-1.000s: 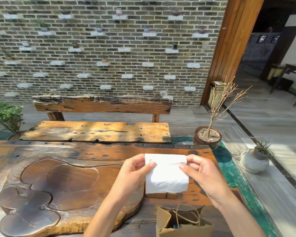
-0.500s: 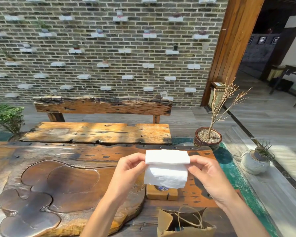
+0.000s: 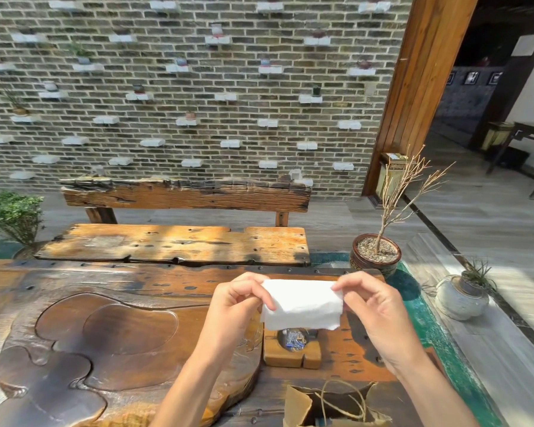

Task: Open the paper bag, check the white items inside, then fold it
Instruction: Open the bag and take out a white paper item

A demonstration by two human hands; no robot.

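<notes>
A white tissue (image 3: 302,305), folded over into a short band, hangs in the air above the wooden table (image 3: 167,282). My left hand (image 3: 238,306) pinches its left end and my right hand (image 3: 373,312) pinches its right end. The brown paper bag (image 3: 299,408) stands open at the bottom edge of the view, below my hands, with its twine handles (image 3: 342,402) showing. Its inside is mostly out of frame.
A small wooden block with a round hollow (image 3: 292,346) holding scraps sits under the tissue. A carved dark tray (image 3: 111,328) fills the table's left. Beyond are a wooden bench (image 3: 173,241), a potted bare twig (image 3: 376,257) and a round grey pot (image 3: 460,297).
The tissue has been folded upward from a hanging square into a shorter band, and both hands have tilted it. The wooden block under it has come into view.
</notes>
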